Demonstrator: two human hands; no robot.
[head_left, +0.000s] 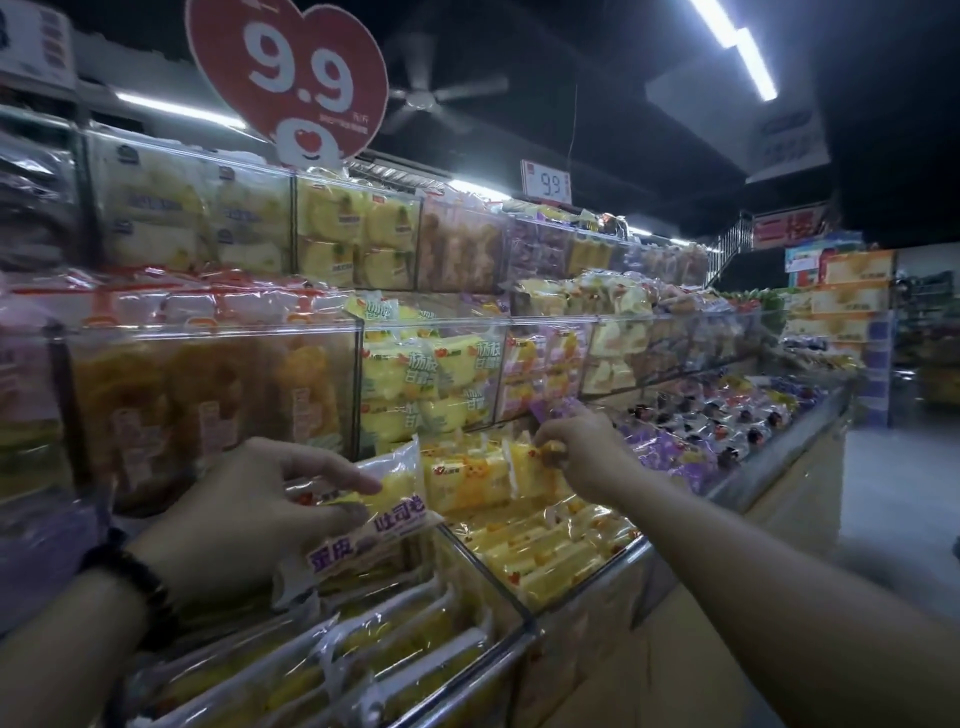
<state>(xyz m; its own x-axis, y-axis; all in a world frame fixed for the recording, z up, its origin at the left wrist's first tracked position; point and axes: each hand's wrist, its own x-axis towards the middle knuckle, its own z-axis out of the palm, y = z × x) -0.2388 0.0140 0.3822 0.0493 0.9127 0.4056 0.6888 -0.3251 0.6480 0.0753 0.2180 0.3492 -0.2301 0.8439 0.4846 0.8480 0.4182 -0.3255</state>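
Left hand (244, 499), lower centre-left of frame: thumb and fingers pinching yellow packet (382, 496), held above display.
Right hand (582, 452), centre of frame: fingers curled, pinching end of second packet (522, 465) on heap in bin (592, 577).
Risk: slick film slips from light pinch and packet drops. Tug may also dislodge neighbouring packets (566, 540).

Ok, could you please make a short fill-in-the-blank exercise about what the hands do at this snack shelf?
1. The left hand holds a clear-wrapped yellow cake packet with ____ lettering.
2. The right hand pinches a second plastic packet, also ____ in colour.
3. A black bead bracelet circles the ____ wrist.
4. The red heart-shaped price sign reads ____.

Missing words: purple; yellow; left; 9.9
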